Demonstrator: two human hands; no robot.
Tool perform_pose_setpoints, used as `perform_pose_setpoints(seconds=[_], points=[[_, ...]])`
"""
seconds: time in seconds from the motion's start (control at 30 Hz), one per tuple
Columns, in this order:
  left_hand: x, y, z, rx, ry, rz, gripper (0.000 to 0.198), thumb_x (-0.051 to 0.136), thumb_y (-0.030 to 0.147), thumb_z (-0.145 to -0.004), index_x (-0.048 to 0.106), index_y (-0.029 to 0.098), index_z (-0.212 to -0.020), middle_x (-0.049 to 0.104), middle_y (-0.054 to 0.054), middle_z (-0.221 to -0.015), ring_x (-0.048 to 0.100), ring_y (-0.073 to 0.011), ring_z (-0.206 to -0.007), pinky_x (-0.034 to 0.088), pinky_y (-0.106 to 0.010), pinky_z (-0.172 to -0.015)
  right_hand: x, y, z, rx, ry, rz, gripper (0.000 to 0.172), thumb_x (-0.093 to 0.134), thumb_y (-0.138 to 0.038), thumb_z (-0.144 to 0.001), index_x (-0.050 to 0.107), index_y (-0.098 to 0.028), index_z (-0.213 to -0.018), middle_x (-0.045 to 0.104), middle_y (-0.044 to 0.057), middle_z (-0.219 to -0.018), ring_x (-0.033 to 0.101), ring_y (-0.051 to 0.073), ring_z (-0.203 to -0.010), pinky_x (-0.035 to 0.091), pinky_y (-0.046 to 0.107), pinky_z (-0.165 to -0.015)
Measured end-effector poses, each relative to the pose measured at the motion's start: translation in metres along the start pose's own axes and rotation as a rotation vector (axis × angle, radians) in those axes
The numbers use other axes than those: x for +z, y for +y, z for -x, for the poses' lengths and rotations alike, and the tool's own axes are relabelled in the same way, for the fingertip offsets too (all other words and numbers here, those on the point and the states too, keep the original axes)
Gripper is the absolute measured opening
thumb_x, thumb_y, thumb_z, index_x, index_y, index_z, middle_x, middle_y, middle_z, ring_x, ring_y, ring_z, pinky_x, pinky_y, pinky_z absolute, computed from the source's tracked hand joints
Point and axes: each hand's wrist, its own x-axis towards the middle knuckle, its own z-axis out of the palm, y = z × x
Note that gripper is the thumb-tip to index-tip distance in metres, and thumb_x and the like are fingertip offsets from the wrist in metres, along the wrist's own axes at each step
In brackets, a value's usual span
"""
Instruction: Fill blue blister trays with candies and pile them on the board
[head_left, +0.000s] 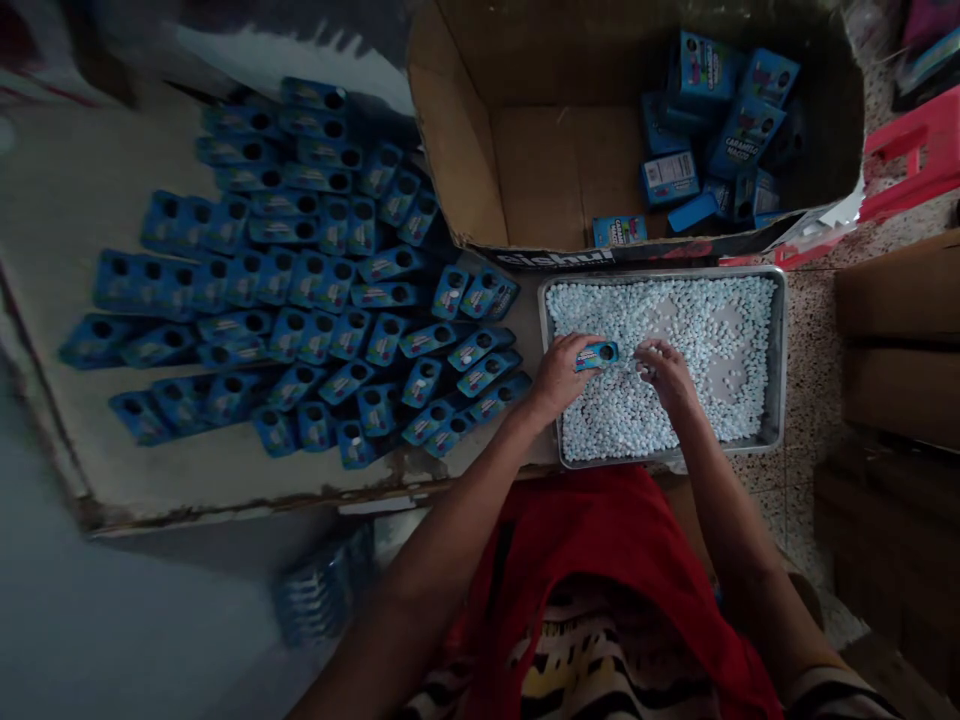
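Note:
My left hand (561, 375) grips a small blue candy box (597, 355) over the left part of a metal tray (780, 370). A dark round hole shows in the box's upper face. Just right of it, my right hand (664, 372) has its fingers pinched together around some small pale candies (646, 352). The tray holds a layer of small white and pale blue candies (615, 420), thinner toward the right, where bare metal shows. My right fingertips are close to the box, apart from it.
Many blue boxes with round holes (307, 280) stand in rows on the table (45, 200) at left. Behind the tray, a large cardboard carton (457, 150) holds more blue boxes (742, 130). Brown cartons (900, 295) and a red plastic stool (915, 150) are at right.

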Motion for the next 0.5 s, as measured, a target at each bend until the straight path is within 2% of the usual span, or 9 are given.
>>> perform_pose_setpoints(seconds=[0.07,0.13,0.2,0.27,0.3,0.4,0.5], points=[[0.000,0.004,0.001,-0.012,-0.019,-0.053,0.049,0.083,0.005,-0.078,0.077,0.024,-0.123,0.078,-0.007,-0.128,0.068,-0.0301,-0.126,0.053,-0.046,-0.114,0.004,-0.007,0.017,-0.107,-0.042,0.157,0.031,0.081,-0.044,-0.070,0.069,-0.024,-0.091,0.061,-0.005,-0.067,0.050,0.013,-0.059,0.038,0.025,-0.059],[0.002,0.006,0.002,-0.014,-0.023,-0.078,0.048,0.080,0.005,-0.080,0.076,0.024,-0.124,0.077,-0.007,-0.129,0.067,-0.0303,-0.127,0.052,-0.047,-0.115,0.009,-0.015,0.028,-0.289,-0.066,0.408,0.018,0.074,-0.036,-0.080,0.071,-0.024,-0.093,0.062,-0.004,-0.067,0.053,0.016,-0.062,0.042,0.028,-0.064],[0.005,0.008,0.003,0.001,-0.027,-0.085,0.047,0.078,0.006,-0.082,0.076,0.024,-0.125,0.077,-0.007,-0.130,0.067,-0.0300,-0.127,0.052,-0.046,-0.114,0.014,-0.023,0.033,-0.463,-0.085,0.648,0.014,0.069,-0.024,-0.084,0.073,-0.024,-0.098,0.074,0.001,-0.084,0.065,0.021,-0.079,0.050,0.032,-0.078],[0.007,0.010,0.005,0.018,-0.035,-0.087,0.045,0.076,0.007,-0.084,0.076,0.023,-0.126,0.077,-0.008,-0.129,0.067,-0.0298,-0.126,0.053,-0.046,-0.114,0.019,-0.030,0.035,-0.547,-0.133,0.798,0.025,0.071,-0.017,-0.083,0.074,-0.025,-0.107,0.080,0.005,-0.108,0.071,0.026,-0.099,0.052,0.037,-0.091],[0.008,0.011,0.006,0.022,-0.034,-0.088,0.044,0.076,0.007,-0.084,0.076,0.023,-0.126,0.077,-0.008,-0.128,0.067,-0.0296,-0.125,0.053,-0.046,-0.113,0.020,-0.032,0.035,-0.553,-0.159,0.835,0.032,0.074,-0.015,-0.082,0.074,-0.026,-0.112,0.080,0.006,-0.113,0.072,0.027,-0.104,0.052,0.038,-0.094],[0.010,0.015,0.008,0.028,-0.022,-0.084,0.046,0.077,0.008,-0.084,0.076,0.024,-0.127,0.077,-0.008,-0.129,0.068,-0.0291,-0.126,0.054,-0.046,-0.113,0.018,-0.032,0.035,-0.505,-0.138,0.803,0.043,0.083,-0.018,-0.078,0.072,-0.026,-0.119,0.078,0.003,-0.102,0.071,0.024,-0.093,0.052,0.036,-0.088],[0.012,0.017,0.009,0.031,-0.012,-0.045,0.047,0.079,0.009,-0.083,0.076,0.026,-0.126,0.077,-0.007,-0.130,0.068,-0.0294,-0.127,0.054,-0.047,-0.114,0.009,-0.024,0.037,-0.423,-0.009,0.522,0.036,0.090,-0.037,-0.075,0.069,-0.024,-0.100,0.069,-0.001,-0.083,0.063,0.018,-0.078,0.049,0.030,-0.075]])
